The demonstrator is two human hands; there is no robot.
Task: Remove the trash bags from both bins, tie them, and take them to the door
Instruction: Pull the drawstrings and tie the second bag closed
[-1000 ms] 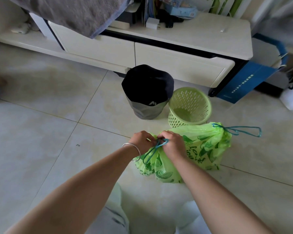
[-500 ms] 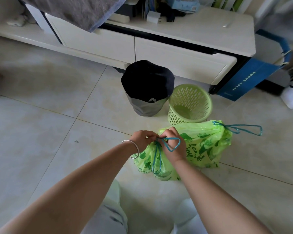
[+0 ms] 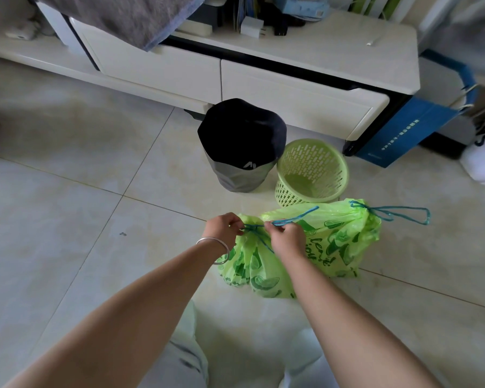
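Pale tiled floor [image 3: 67,219] runs up to a low cream cabinet [image 3: 291,88] with two drawer fronts; a grey cloth [image 3: 129,15] hangs over its left end and a blue paper bag [image 3: 403,133] leans at its right end. In front of the cabinet stand a dark bin [image 3: 242,147] with a black liner and, just beside it on the right, a green basket [image 3: 312,172] with no bag in it. Two green trash bags lie on the floor nearer the person, touching each other. The far bag [image 3: 345,236] is closed, its blue string [image 3: 398,214] tied in a loop lying out to the right. The near bag [image 3: 252,264] is gathered at the neck between both hands. The left hand [image 3: 224,229], a silver bracelet [image 3: 216,250] on the wrist, has its fingers curled and pinching the neck and cord at the knot. The right hand [image 3: 287,238] pinches the blue drawstring [image 3: 294,217], which now runs taut, up and to the right across the far bag. Half a second ago this cord formed a slack loop over the right hand; it has since been drawn out straight, and the hands have moved slightly apart. Bins, far bag and cabinet are unchanged in position.
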